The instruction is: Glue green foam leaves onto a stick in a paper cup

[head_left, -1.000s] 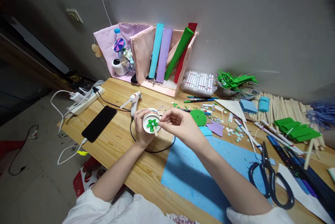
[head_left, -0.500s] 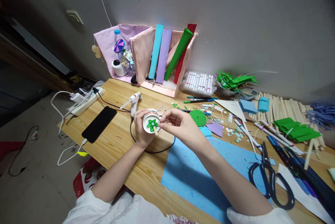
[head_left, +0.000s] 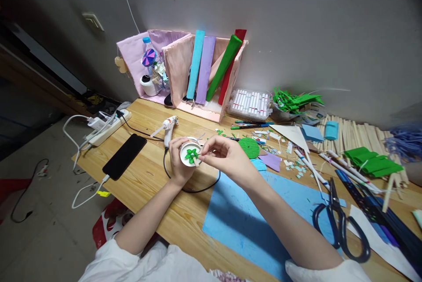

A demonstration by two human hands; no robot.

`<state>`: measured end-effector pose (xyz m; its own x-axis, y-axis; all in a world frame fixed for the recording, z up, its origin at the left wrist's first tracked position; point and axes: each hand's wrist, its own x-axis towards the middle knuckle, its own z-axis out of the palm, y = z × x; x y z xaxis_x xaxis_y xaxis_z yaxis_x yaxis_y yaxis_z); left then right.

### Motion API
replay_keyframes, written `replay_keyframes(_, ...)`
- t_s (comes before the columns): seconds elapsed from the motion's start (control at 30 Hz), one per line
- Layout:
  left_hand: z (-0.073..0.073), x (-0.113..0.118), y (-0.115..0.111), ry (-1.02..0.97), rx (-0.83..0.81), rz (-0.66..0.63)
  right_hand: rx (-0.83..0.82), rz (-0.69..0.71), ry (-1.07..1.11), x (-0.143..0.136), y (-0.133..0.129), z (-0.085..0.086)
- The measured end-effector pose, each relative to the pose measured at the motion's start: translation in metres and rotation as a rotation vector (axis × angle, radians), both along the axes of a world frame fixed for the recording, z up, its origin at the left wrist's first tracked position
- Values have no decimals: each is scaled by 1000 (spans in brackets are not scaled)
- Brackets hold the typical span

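Note:
My left hand (head_left: 180,164) is wrapped round the side of a small round white cup (head_left: 183,161), its round top turned toward me. Green leaf-like pieces (head_left: 190,154) form a flower shape in the cup. A short wooden stick (head_left: 196,162) pokes out beside them at the lower right. My right hand (head_left: 219,154) is at the cup's right rim, thumb and forefinger pinched together; what they hold, if anything, is too small to name. A white glue gun (head_left: 169,130) stands just behind my left hand.
A black phone (head_left: 124,157) and a power strip (head_left: 110,127) lie at left. A blue sheet (head_left: 244,211) is under my right forearm, with black-handled scissors (head_left: 341,225) at right. Behind stand an open box (head_left: 174,75) with coloured paper rolls and a marker case (head_left: 250,105).
Almost nothing differs. Both hands keep their places at the cup, and the view has shifted very slightly.

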<state>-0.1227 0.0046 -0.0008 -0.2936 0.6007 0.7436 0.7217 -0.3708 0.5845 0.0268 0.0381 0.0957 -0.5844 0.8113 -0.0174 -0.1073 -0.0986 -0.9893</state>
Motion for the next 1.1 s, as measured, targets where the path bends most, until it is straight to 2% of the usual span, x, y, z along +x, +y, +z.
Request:
replay_keyframes(0.53,1,-1,-1,17,-50,-5,16,8,-40,3,7,-1)
replay_keyframes(0.8,-1,-2,0,-10,-59,-14,74,28,-159,6,9,-2)
replay_keyframes(1.1,1,-2,-1,4,-76,-31,45,80,-158,4,11,-5)
